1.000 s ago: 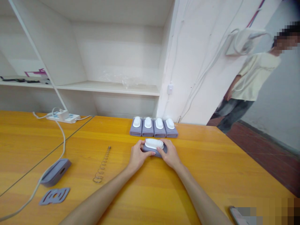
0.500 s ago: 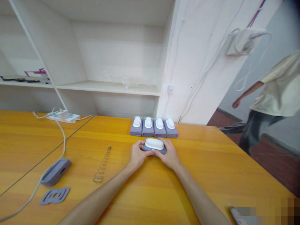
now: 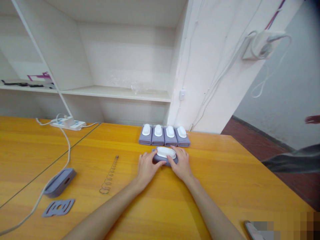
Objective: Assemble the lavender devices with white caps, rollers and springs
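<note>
My left hand (image 3: 147, 166) closes on the left end of a purple-grey box (image 3: 165, 162), its thumb along the near side. On top of that box sits a white oval piece (image 3: 165, 152) with a bumpy upper face. Around the piece's right end my right hand (image 3: 182, 163) is closed, thumb on its near edge and fingers behind. Just beyond stand several matching boxes (image 3: 158, 136) in a row, each topped by a white oval piece. Left of my hands lies a coiled metal spring (image 3: 110, 176).
At the left rest another purple-grey box (image 3: 60, 182) and a flat slotted plate (image 3: 58, 207). A white cable (image 3: 68, 146) runs there from a power strip (image 3: 68, 124). A phone (image 3: 252, 230) lies at the lower right. Behind the table is a white shelf (image 3: 120, 92); another person's leg (image 3: 295, 160) shows at right.
My right thumb has moved from the box's near side up onto the white piece. My left fingers have shifted slightly. The other person has moved right, mostly out of view.
</note>
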Tool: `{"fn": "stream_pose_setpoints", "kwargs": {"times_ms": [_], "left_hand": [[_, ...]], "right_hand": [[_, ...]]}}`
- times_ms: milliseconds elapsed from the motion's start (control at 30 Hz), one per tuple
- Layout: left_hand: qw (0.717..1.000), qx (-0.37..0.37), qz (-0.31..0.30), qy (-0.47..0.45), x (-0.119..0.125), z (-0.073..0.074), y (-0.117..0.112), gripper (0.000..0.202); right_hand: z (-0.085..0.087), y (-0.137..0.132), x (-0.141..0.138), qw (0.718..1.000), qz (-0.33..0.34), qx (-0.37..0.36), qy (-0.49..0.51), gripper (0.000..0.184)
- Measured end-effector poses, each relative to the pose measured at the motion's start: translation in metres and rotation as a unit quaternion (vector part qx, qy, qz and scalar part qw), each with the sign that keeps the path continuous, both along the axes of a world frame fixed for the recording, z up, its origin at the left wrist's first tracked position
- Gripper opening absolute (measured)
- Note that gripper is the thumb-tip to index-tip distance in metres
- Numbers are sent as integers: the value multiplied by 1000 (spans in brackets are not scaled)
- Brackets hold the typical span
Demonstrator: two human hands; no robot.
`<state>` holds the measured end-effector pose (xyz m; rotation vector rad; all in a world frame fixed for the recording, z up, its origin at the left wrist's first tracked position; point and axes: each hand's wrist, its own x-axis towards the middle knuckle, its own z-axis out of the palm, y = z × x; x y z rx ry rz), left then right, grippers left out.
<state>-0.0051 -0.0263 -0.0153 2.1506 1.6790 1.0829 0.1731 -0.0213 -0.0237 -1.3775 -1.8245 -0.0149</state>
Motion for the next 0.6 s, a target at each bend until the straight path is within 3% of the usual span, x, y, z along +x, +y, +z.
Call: {"fn": "stream_pose_setpoints", "kwargs": {"times_ms": [300, 467, 600], "left_hand": [[978, 44, -32, 200, -19, 34, -19, 36], [936, 14, 46, 348, -65, 43, -35, 31], [905, -32, 132, 404, -116, 38, -42, 28]], "right_hand": [[-1, -1, 0, 1000, -10, -2, 7, 38], [-1, 0, 1, 1000, -8, -7, 2, 38], [-3, 2, 2, 1000, -11, 2, 5, 42]]}}
